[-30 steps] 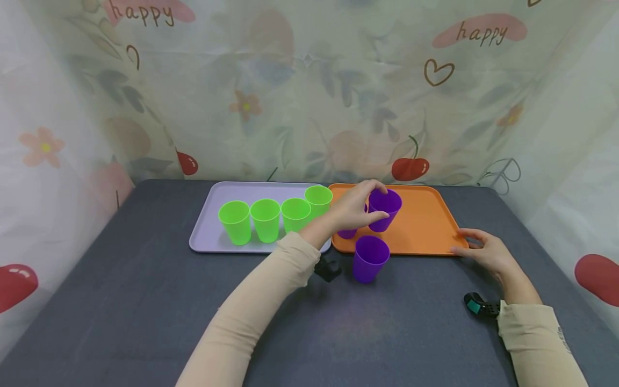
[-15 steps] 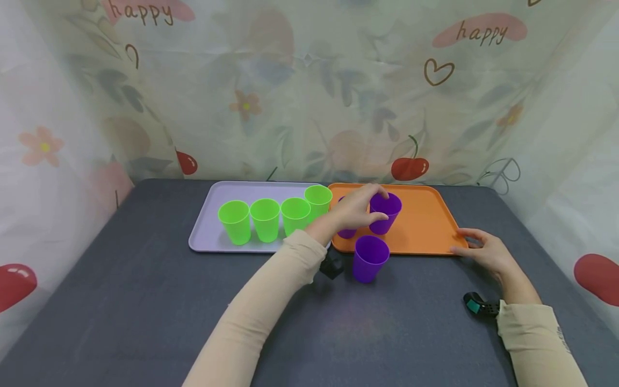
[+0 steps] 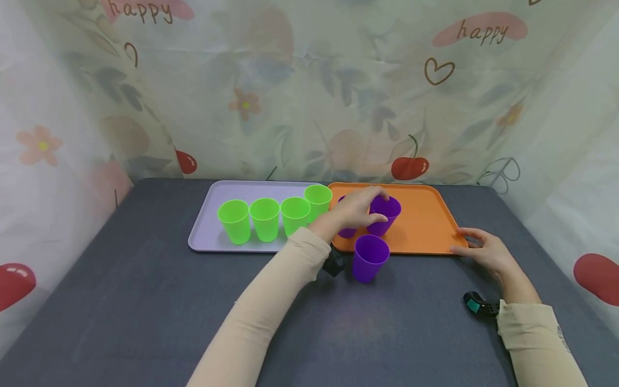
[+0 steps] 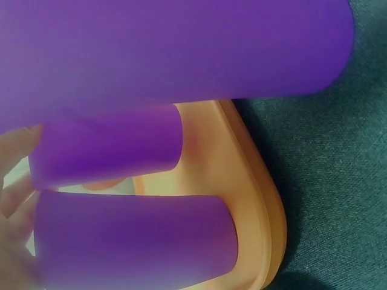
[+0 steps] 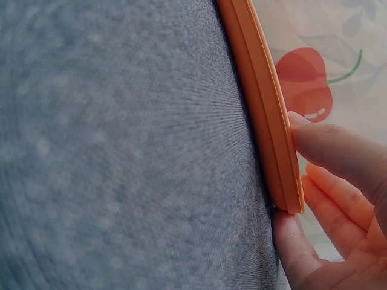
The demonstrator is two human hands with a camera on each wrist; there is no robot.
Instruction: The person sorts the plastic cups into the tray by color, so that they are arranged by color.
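In the head view my left hand [image 3: 358,208] has its thumb and fingers curled at the rim of a purple cup [image 3: 384,217] over the orange tray [image 3: 420,220]. The left wrist view shows fingers against the rim end of that cup [image 4: 109,148]. Beside it on the tray stands another purple cup [image 4: 139,241], partly hidden behind my hand in the head view. A third purple cup [image 3: 368,260] stands on the table in front. My right hand [image 3: 486,252] grips the tray's near right corner, thumb and fingertips on its edge in the right wrist view.
To the left lies a lilac tray [image 3: 205,231] bearing several bright green cups [image 3: 237,223]. Both trays sit on a dark grey table [image 3: 145,301]. Behind rises a patterned curtain [image 3: 309,107], close to the table's far edge.
My left hand and the purple cup have come down slightly and a little toward me. The right hand stays at the tray's corner; the other cups have not moved.
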